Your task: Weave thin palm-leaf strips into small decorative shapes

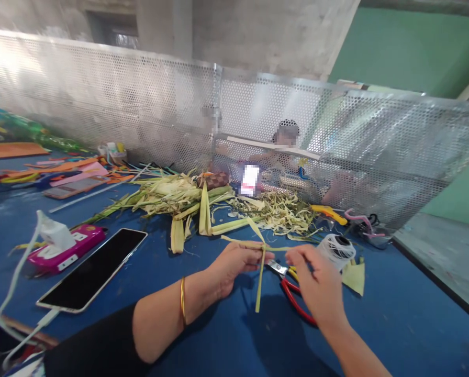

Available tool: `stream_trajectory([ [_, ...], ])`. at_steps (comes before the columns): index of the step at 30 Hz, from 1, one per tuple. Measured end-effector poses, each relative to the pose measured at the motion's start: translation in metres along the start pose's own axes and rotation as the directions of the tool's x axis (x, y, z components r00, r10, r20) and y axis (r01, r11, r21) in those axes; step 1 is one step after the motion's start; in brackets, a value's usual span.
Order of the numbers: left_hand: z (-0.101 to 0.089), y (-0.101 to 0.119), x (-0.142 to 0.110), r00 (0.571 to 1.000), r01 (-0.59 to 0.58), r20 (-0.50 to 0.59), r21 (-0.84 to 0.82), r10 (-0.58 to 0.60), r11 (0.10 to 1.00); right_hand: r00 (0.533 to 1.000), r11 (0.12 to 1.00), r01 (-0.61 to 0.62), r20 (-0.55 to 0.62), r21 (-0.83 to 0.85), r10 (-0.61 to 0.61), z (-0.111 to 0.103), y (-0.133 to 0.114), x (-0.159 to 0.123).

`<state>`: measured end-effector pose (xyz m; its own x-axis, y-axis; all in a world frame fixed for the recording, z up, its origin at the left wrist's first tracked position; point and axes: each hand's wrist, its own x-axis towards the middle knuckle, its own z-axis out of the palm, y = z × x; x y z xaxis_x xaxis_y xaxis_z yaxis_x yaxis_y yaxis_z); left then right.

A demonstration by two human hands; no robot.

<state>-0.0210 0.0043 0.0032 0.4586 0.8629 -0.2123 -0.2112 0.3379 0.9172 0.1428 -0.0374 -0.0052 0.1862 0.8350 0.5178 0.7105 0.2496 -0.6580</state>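
Note:
Pale green leaf strips [260,283] cross one another at a small knot in front of me, their ends sticking out in several directions. My left hand [238,262], with a gold bangle at the wrist, pinches the strips just left of the crossing. The fingers of my right hand [315,275] are closed on the end of the strip that runs out to the right. Below and between the hands lie scissors [295,303] with red and yellow handles, partly hidden by my right hand. A white spool of thread [338,251] stands just behind that hand, beside a cut leaf piece [354,276].
Heaps of leaf strips [167,196] and shredded trimmings [285,212] lie along a perforated metal screen [140,104]. At left are a phone [97,269] on a cable and a pink power strip [67,248]. A yellow-handled tool [328,213] lies back right. A person sits behind the screen.

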Motion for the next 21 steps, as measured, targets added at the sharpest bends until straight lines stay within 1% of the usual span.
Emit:
stream_trajectory([
  [1, 0.001, -0.001, 0.000, 1.000, -0.030, 0.001, -0.018, 0.030, 0.999, 0.995, 1.000, 0.020, 0.095, -0.007, -0.019, 0.004, -0.002, -0.003],
  [2, 0.001, -0.002, 0.001, 0.998, -0.058, 0.007, -0.036, 0.058, 0.998, 0.986, 1.000, 0.022, 0.167, -0.009, -0.020, 0.009, -0.004, -0.006],
  [4, 0.001, -0.006, 0.001, 0.996, -0.086, 0.027, -0.082, 0.089, 0.993, 0.969, 1.000, -0.018, 0.247, 0.013, 0.015, 0.020, -0.004, -0.010],
  [7, -0.001, -0.008, 0.003, 0.995, -0.064, 0.070, -0.190, 0.078, 0.980, 0.936, 0.982, -0.139, 0.340, 0.130, 0.087, 0.026, -0.001, -0.011],
  [9, -0.005, -0.005, 0.005, 0.994, -0.001, 0.103, -0.267, 0.029, 0.964, 0.937, 0.978, -0.153, 0.336, 0.142, 0.098, 0.022, 0.000, -0.009],
  [11, -0.009, 0.000, 0.008, 0.985, 0.099, 0.166, -0.302, -0.050, 0.948, 0.958, 0.994, -0.083, 0.282, 0.072, 0.059, 0.014, 0.000, -0.006],
  [13, -0.012, 0.005, 0.010, 0.973, 0.165, 0.210, -0.317, -0.100, 0.934, 0.969, 1.000, 0.002, 0.246, -0.002, -0.001, 0.007, 0.000, -0.004],
  [14, -0.013, 0.007, 0.011, 0.971, 0.180, 0.204, -0.291, -0.123, 0.940, 0.968, 0.999, 0.033, 0.250, -0.026, -0.026, 0.005, 0.001, -0.003],
  [16, -0.013, 0.007, 0.012, 0.981, 0.158, 0.143, -0.192, -0.131, 0.969, 0.956, 0.995, 0.087, 0.284, -0.050, -0.069, 0.005, 0.003, -0.002],
  [19, -0.011, 0.001, 0.012, 0.998, 0.056, 0.017, -0.039, -0.056, 0.998, 0.929, 0.987, 0.145, 0.353, -0.065, -0.113, 0.008, 0.006, -0.004],
  [21, -0.010, -0.002, 0.012, 0.999, 0.012, -0.046, 0.004, -0.012, 1.000, 0.922, 0.983, 0.157, 0.371, -0.089, -0.114, 0.010, 0.008, -0.005],
])
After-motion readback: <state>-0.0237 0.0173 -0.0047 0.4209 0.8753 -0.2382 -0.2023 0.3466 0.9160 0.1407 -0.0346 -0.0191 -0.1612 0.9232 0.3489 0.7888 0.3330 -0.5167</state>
